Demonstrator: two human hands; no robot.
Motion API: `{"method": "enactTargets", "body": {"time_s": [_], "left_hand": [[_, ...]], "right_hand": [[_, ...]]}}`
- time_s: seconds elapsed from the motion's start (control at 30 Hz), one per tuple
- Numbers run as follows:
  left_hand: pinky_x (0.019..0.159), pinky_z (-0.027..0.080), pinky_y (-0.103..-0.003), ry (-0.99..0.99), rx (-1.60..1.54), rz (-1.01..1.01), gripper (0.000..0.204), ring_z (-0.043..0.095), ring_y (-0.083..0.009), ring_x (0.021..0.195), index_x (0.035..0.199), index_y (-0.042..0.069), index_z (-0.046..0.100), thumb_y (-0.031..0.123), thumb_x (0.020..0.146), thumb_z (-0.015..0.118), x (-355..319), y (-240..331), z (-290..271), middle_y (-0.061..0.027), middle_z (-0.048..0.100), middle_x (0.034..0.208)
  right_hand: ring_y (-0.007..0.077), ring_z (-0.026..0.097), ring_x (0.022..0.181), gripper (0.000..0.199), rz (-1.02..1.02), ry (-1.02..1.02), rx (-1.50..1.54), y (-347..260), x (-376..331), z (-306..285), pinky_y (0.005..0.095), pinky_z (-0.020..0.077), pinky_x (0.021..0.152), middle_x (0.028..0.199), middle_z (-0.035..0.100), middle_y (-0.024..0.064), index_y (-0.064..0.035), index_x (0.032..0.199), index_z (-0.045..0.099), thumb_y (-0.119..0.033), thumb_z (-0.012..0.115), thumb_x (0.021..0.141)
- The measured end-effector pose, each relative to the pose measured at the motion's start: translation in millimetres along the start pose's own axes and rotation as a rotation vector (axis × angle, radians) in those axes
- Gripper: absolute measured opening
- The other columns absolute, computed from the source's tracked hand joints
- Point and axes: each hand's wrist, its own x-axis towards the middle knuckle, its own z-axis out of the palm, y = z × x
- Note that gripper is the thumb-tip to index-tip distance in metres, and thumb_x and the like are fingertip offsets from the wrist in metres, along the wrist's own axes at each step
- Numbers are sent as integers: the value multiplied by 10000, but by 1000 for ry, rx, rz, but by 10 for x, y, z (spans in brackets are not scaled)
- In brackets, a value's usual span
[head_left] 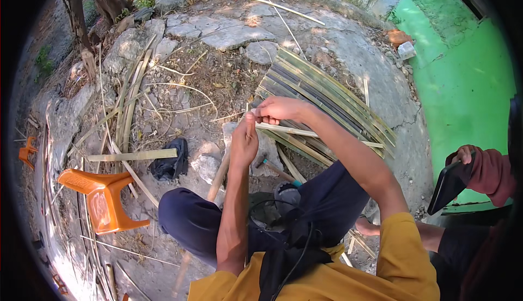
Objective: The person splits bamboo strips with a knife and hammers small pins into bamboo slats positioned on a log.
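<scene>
My left hand (pixel 245 140) is closed with its thumb up, in front of my crossed legs. Against its fingertips, my right hand (pixel 279 110) is closed in a pinch. Between them is what looks like a thin bamboo strip (pixel 247 106); only a short end shows above the fingers, the rest being mostly hidden. Just beyond my right hand lies a row of split bamboo slats (pixel 327 96), side by side on the ground. A tool with a teal handle end (pixel 296 183) rests between my legs, below a flat stone (pixel 265 151).
An orange plastic chair (pixel 106 200) lies at the left, near a black bag (pixel 170 160) and long bamboo strips (pixel 131 104). Close on my right, another person's hand (pixel 464 154) holds a dark tablet-like device (pixel 450 186). A green wall (pixel 457 94) bounds the right side.
</scene>
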Motion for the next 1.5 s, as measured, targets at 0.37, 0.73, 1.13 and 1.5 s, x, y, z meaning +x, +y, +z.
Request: {"method": "enactTargets", "body": {"time_s": [0.37,0.73,1.13,1.5], "left_hand": [[391,326,-252,-211,-390,-567,171,363,-59,466,1024,120,375,270,1059,451,-104,-409,-353,15,457,717],[429,303,-256,-399,-535,-1202,375,357,-73,511,1057,99,471,462,1061,378,-1024,-1708,4,20,434,731],[457,264,-255,-419,-349,-1033,406,337,-66,524,943,150,414,526,1076,342,-618,-1809,228,34,392,710],[813,488,-616,-332,544,-506,515,593,-624,889,1164,-21,474,479,1069,395,-782,-2196,599,-421,628,951]], "right_hand": [[304,714,852,414,-29,298,-554,1144,-328,21,419,546,770,904,728,185,-51,1141,680,-404,670,925],[435,677,1001,530,250,415,-386,2603,-553,2349,522,537,867,1130,699,223,-36,1237,573,-412,726,897],[497,660,818,337,128,618,-32,2729,-853,2350,551,502,728,816,681,261,-53,1105,602,-371,595,995],[66,419,553,359,109,494,621,2718,-849,2338,253,312,516,651,459,-27,-48,1017,603,-375,468,1078]]}}
